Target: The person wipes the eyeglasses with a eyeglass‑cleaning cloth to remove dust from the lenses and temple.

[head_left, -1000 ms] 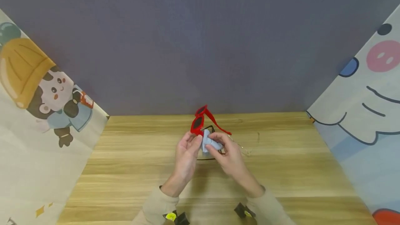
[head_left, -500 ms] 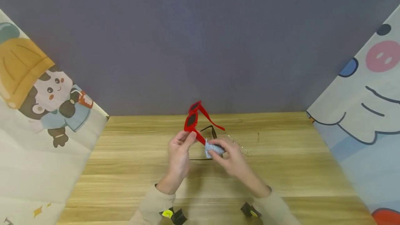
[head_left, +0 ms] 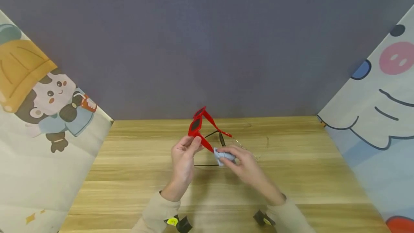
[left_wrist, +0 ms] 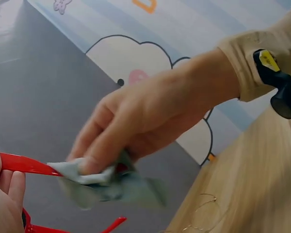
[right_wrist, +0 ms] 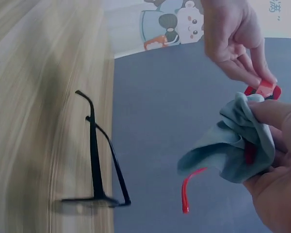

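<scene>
Red-framed sunglasses (head_left: 195,125) with dark lenses are held up over the table, both temples unfolded. My left hand (head_left: 183,159) pinches them between thumb and fingers where the near temple meets the front. In my right hand (head_left: 242,161) a light blue cloth (right_wrist: 233,141) is pinched around the end part of that temple, which the cloth hides. The other red temple (right_wrist: 185,194) sticks out free, seen below the cloth in the right wrist view. In the left wrist view the cloth (left_wrist: 111,184) looks crumpled, its lower corner hanging loose.
Black-framed glasses (right_wrist: 96,160) stand on the wooden table (head_left: 129,175) beneath the hands, temples unfolded. Thin wire-framed glasses (left_wrist: 203,211) lie to their right. A grey wall (head_left: 207,46) rises behind the table, with cartoon-printed panels on both sides.
The left hand has moved left with the sunglasses, while the right hand and cloth have shifted slightly right, away from the hinge along the temple. More of the red temple shows between the hands.
</scene>
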`<move>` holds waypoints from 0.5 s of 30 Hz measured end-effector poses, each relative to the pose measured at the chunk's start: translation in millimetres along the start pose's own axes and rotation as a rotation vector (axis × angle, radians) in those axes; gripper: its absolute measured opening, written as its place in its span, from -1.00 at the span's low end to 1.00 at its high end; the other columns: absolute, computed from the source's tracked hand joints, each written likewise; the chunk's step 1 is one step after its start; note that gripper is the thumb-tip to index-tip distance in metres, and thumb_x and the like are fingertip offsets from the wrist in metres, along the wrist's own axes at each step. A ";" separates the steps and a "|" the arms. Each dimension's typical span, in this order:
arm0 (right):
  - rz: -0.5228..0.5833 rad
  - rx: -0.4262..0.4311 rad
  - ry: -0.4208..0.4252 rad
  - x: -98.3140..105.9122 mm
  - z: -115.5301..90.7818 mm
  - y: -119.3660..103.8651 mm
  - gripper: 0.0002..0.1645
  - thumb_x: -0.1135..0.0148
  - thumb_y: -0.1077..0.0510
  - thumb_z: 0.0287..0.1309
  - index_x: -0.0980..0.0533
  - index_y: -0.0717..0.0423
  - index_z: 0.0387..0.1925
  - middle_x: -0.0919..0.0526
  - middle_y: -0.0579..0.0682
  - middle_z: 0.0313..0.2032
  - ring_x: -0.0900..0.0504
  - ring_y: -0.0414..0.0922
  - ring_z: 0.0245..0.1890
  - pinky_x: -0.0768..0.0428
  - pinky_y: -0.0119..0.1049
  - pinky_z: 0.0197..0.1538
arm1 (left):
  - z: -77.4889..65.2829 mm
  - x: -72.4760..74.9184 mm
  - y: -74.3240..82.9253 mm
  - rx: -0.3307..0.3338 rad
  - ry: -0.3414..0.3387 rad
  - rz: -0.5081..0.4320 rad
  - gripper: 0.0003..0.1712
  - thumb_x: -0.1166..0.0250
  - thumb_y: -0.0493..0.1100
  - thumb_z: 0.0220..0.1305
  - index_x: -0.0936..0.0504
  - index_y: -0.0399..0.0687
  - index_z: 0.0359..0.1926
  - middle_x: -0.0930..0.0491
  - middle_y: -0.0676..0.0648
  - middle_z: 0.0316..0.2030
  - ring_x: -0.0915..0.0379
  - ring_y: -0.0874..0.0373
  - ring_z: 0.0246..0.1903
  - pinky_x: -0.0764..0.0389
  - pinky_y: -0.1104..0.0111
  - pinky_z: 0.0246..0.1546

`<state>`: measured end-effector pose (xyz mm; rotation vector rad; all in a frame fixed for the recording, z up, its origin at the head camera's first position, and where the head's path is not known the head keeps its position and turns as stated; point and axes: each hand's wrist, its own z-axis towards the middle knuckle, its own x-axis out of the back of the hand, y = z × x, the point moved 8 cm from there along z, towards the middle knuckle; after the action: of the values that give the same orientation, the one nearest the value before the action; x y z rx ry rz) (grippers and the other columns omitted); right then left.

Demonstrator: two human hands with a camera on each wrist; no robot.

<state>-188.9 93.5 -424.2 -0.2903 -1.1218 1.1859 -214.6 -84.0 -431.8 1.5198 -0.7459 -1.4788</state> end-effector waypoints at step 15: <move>0.134 -0.011 0.149 0.9 13.9 -12.9 -0.67 -0.40 0.36 0.23 -0.67 0.21 0.04 -0.77 0.09 -0.11 -0.69 -0.15 -0.26 -0.75 -0.34 -0.28 | -10.9 -10.0 -20.6 0.048 -0.025 -0.009 -0.76 -0.32 -0.42 0.36 -0.76 0.01 -0.32 -0.75 0.06 -0.36 -0.68 0.26 -0.32 -0.73 0.37 -0.12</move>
<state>-192.7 84.0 -408.1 -0.4611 -0.9917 1.2551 -208.1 -64.2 -446.2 1.5448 -0.7957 -1.4981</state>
